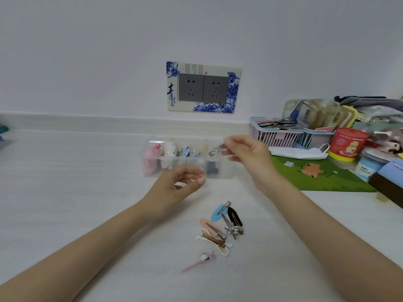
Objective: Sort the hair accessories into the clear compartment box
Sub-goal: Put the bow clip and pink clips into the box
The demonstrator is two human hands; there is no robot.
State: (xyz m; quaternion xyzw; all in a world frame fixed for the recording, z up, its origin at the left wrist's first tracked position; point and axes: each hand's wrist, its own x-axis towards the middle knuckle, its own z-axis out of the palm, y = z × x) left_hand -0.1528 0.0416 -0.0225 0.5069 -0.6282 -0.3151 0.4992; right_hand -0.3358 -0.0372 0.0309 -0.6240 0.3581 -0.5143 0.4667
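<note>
A clear compartment box (152, 173) stands on the white table, with pink, white, blue and dark accessories in its sections. My right hand (248, 155) pinches a small silver hair clip (216, 150) above the box's right end. My left hand (181, 184) hovers at the box's front wall with loosely curled fingers and holds nothing. Nearer to me lies a pile of clips (220, 227): blue, black, pink, brown, white and silver ones. A pink clip with a white charm (202, 259) lies apart in front of the pile.
A double wall socket (204, 88) sits behind the box. At the right are a green mat (322, 175), pink and blue baskets (277, 136), a white face mask (298, 152), a red tin (346, 142) and other clutter.
</note>
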